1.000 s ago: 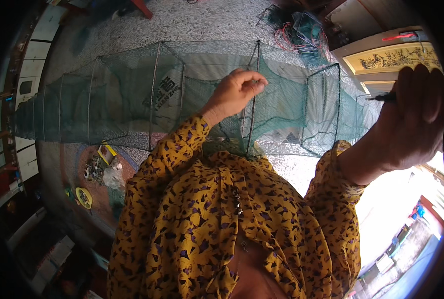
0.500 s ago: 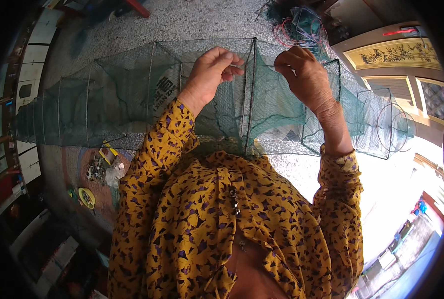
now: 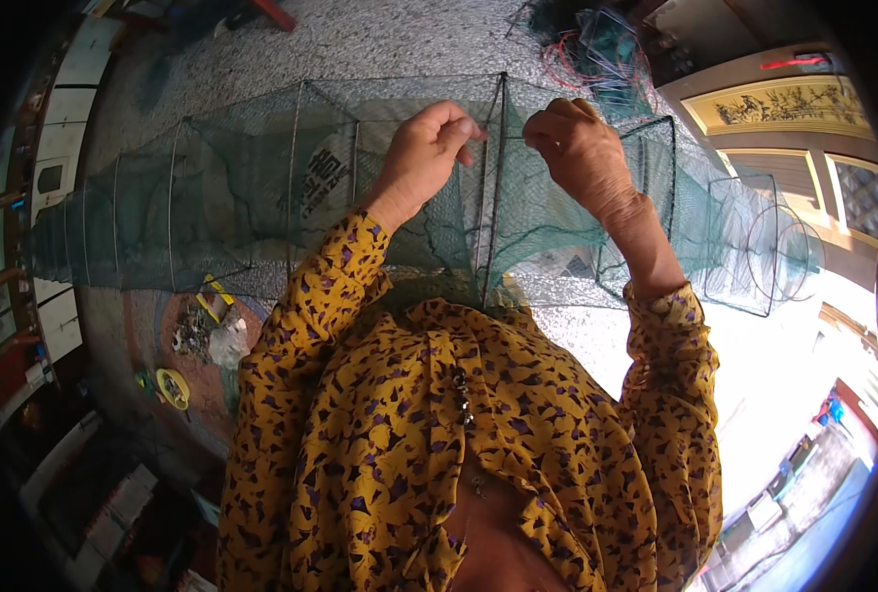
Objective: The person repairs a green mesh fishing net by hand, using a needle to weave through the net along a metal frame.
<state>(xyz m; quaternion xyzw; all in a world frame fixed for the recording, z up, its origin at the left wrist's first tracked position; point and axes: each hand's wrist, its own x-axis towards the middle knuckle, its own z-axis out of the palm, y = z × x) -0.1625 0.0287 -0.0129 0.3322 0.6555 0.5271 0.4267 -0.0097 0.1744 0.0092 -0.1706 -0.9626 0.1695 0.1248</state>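
A long folding fish trap [image 3: 404,232] of green mesh on thin metal frames stretches across in front of me from left to right. My left hand [image 3: 427,153] is over its mesh, just left of an upright dark frame rod [image 3: 495,187]. The thumb and fingers there are curled together in a pinch. Right of that rod, my right hand [image 3: 579,148] is closed, knuckles up, fingertips turned toward the rod. Whatever either hand pinches is too small or hidden to make out.
A tangle of netting and red wire hoops [image 3: 597,64] lies on the speckled floor [image 3: 400,44] at the far right. Down on the left are a small yellow basket [image 3: 173,388] and a pale plastic bag [image 3: 228,342]. Wooden panelling [image 3: 779,109] stands at the right.
My right hand has moved left, closer to the rod, and a thin line seen at its fingertips no longer shows. The left hand's fingers have curled in, and it sits slightly lower.
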